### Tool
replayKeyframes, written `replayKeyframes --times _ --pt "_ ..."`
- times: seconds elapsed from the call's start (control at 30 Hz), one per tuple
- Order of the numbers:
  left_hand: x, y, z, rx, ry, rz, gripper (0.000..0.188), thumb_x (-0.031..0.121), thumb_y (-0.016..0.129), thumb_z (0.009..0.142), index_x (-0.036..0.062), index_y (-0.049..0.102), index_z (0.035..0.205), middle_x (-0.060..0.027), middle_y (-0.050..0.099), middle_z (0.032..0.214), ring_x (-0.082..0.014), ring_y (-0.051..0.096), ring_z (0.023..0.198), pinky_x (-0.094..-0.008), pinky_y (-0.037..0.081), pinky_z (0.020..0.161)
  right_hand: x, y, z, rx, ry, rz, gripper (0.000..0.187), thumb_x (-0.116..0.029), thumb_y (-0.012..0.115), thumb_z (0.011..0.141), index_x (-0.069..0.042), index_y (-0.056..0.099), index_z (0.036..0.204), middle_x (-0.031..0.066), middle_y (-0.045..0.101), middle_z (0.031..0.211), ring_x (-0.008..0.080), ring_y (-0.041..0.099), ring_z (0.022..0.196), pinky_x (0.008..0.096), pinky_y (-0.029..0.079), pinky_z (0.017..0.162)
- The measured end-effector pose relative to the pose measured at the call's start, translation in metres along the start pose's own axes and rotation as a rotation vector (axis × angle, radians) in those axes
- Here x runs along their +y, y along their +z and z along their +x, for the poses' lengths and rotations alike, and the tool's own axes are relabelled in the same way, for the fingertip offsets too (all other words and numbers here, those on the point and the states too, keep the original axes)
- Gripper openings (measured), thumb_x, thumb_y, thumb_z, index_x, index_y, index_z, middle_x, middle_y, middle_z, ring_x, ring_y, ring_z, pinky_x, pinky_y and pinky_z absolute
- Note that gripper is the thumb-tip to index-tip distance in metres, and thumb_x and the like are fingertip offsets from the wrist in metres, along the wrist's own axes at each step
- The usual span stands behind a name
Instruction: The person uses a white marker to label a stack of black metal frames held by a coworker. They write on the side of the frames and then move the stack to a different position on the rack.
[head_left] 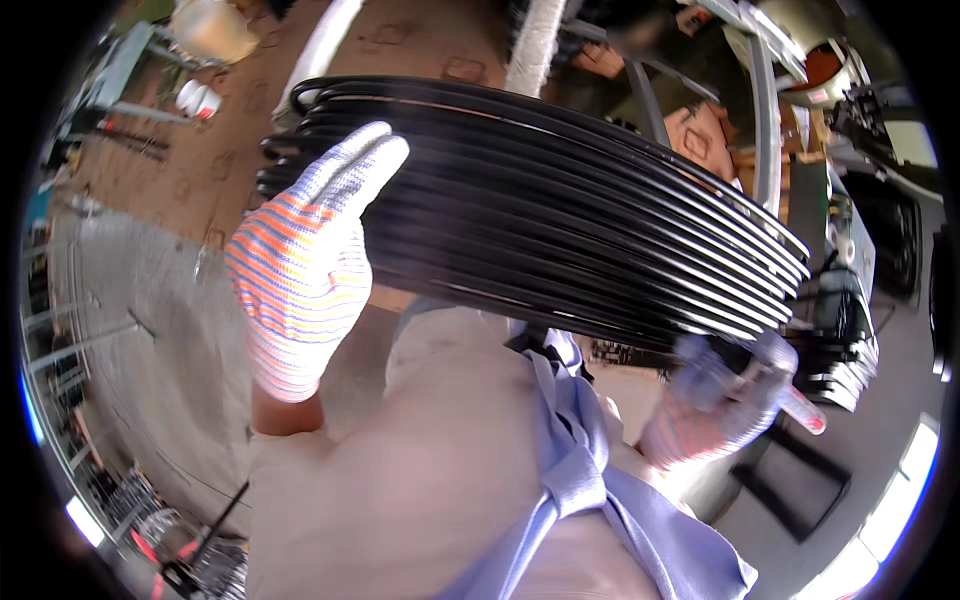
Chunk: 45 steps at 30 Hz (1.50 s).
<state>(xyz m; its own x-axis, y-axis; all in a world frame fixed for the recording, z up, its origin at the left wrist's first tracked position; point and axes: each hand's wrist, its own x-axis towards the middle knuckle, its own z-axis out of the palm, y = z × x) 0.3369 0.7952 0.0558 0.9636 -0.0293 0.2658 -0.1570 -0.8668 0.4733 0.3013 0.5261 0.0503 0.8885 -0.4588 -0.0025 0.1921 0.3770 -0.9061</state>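
Note:
A stack of several black metal rims (560, 220) lies tilted across the middle of the head view, its left end higher. My left hand (305, 265), in a white knitted glove with orange and blue stripes, rests flat against the stack's left edge, fingers together and pointing up. My right hand (725, 400), in the same kind of glove and blurred, is closed around the stack's lower right end. My body, in a beige top with a pale blue cloth tied over it, fills the lower middle.
A brown workshop floor (240, 150) lies behind the stack, grey concrete (140, 330) to the left. Metal frames and a machine (845, 300) crowd the right side. A white tube (530, 45) and a pale bucket (210, 28) stand at the top.

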Motion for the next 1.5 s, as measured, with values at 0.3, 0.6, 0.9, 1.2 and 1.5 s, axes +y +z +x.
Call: replayKeyframes --times 0.3,0.6,0.9,1.2,1.5 --pt "-0.031 0.001 0.036 -0.265 0.284 0.269 0.052 -0.010 0.046 0.064 0.0133 0.063 0.108 -0.0040 0.061 0.110 -0.0236 0.062 0.086 -0.0293 0.049 0.072 0.026 0.092 0.012 -0.708 -0.171 -0.670 0.031 -0.023 0.062 0.075 0.000 0.055 0.095 0.0095 0.058 0.072 0.0188 0.057 0.055 0.0308 0.049 0.069" --pt "-0.044 0.011 0.047 -0.434 0.291 -0.009 0.036 -0.001 0.050 0.072 0.0043 0.061 0.105 -0.0110 0.059 0.110 -0.0279 0.063 0.087 -0.0322 0.052 0.075 0.069 0.128 0.006 -0.612 -0.263 -0.804 0.030 -0.012 0.072 0.062 0.000 0.058 0.086 0.0068 0.056 0.058 0.0234 0.057 0.054 0.0368 0.046 0.081" --pt "-0.037 0.018 0.040 -0.367 0.353 0.019 0.034 0.020 0.046 0.082 0.0035 0.058 0.108 -0.0106 0.060 0.103 -0.0289 0.059 0.091 -0.0299 0.052 0.075 0.060 0.144 0.017 -0.647 -0.142 -0.894 0.025 -0.005 0.073 0.058 0.000 0.058 0.077 0.0041 0.051 0.053 0.0207 0.055 0.051 0.0329 0.048 0.072" --pt "-0.017 0.020 0.031 -0.385 0.394 0.164 0.042 0.037 0.043 0.091 0.0029 0.055 0.112 -0.0103 0.059 0.098 -0.0292 0.056 0.095 -0.0281 0.053 0.074 0.062 0.147 0.022 -0.652 -0.154 -0.919 0.025 -0.005 0.073 0.057 0.000 0.057 0.076 0.0041 0.051 0.052 0.0214 0.055 0.050 0.0331 0.048 0.072" --pt "-0.010 0.034 0.030 -0.205 0.446 0.152 0.038 0.032 0.044 0.090 0.0032 0.054 0.113 -0.0098 0.058 0.102 -0.0284 0.056 0.095 -0.0284 0.053 0.075 0.064 0.145 0.024 -0.637 -0.160 -0.937 0.025 -0.005 0.073 0.056 0.000 0.057 0.075 0.0041 0.050 0.051 0.0221 0.054 0.049 0.0332 0.047 0.072"
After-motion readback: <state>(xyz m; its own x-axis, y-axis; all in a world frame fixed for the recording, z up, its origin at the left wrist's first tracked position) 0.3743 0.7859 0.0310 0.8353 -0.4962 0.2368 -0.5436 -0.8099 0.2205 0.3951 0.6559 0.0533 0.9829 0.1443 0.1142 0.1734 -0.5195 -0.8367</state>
